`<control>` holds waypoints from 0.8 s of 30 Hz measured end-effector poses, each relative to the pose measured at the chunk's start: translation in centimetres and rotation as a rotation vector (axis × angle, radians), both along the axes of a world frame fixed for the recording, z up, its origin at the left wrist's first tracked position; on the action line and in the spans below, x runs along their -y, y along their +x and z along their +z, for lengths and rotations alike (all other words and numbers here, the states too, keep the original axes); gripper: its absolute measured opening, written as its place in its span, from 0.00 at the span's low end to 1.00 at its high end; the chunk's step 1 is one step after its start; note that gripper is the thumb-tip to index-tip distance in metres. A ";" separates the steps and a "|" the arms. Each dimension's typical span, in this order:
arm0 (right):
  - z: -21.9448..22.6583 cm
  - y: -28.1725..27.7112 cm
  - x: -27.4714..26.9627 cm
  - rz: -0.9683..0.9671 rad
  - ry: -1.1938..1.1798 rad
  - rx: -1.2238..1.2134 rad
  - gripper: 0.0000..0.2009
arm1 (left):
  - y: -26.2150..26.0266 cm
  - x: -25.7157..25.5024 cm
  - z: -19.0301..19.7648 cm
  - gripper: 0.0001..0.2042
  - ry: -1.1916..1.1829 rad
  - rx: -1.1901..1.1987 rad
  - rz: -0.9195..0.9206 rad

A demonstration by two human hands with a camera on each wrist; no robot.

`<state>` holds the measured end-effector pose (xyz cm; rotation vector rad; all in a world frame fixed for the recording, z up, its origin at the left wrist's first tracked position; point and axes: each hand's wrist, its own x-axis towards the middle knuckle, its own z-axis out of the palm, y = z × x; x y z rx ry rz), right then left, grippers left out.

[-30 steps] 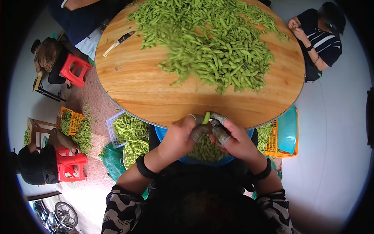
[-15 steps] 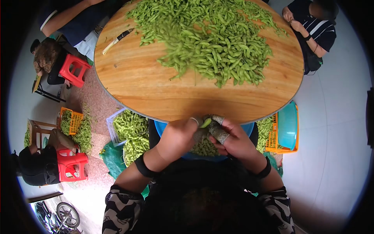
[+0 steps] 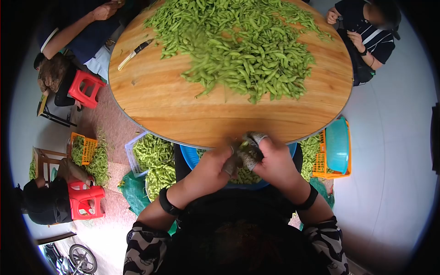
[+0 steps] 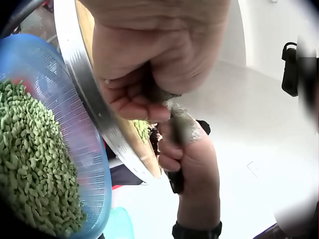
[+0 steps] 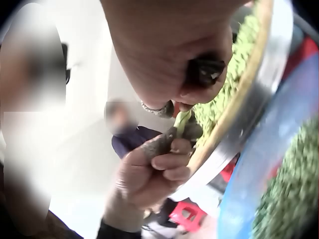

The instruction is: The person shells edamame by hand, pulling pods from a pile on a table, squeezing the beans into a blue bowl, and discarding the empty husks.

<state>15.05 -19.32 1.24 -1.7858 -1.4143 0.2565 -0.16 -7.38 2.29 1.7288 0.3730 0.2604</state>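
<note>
Just over the near table edge, both hands meet at a green soybean pod (image 5: 182, 122). My left hand (image 3: 208, 169) pinches the pod's lower end between thumb and finger in the right wrist view. From the other side, my right hand (image 3: 279, 161) grips the pod with its thumb and fingertips. Grey wraps cover the thumb and some fingertips on both hands. A small shiny black object (image 5: 205, 72) shows against the right palm. Below the hands, a blue mesh basket (image 4: 84, 144) holds many shelled green beans (image 4: 37, 169).
A heap of pods (image 3: 247, 59) covers the far part of the round wooden table (image 3: 151, 103), with a knife (image 3: 135, 54) to its left. Pod-filled crates (image 3: 131, 151) flank the legs. People sit around, near red stools (image 3: 87, 89).
Both hands have stayed together near the table edge while their fingers shifted around the pod, which is now mostly covered. The person at top left has raised a hand; the person at right has parted their hands.
</note>
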 end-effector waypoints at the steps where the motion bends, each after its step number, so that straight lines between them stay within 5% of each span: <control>1: 0.0 0.2 -0.1 0.048 -0.027 0.062 0.22 | -0.3 0.0 -0.5 0.10 0.108 -0.007 -0.035; 3: 0.5 0.0 -0.1 0.076 -0.074 0.066 0.21 | -0.7 -0.2 -0.6 0.12 0.220 -0.006 -0.069; 13: -0.1 -1.0 0.1 0.190 -0.187 0.053 0.18 | -1.8 -0.5 -0.6 0.06 -0.032 -0.146 -0.156; 17: -0.8 -2.0 0.0 0.047 -0.224 0.073 0.20 | -1.9 -0.7 -0.4 0.05 0.050 -0.153 -0.206; 24: -0.8 -0.9 0.3 0.123 -0.148 0.129 0.19 | -5.6 -2.7 0.5 0.11 0.064 -0.122 -0.065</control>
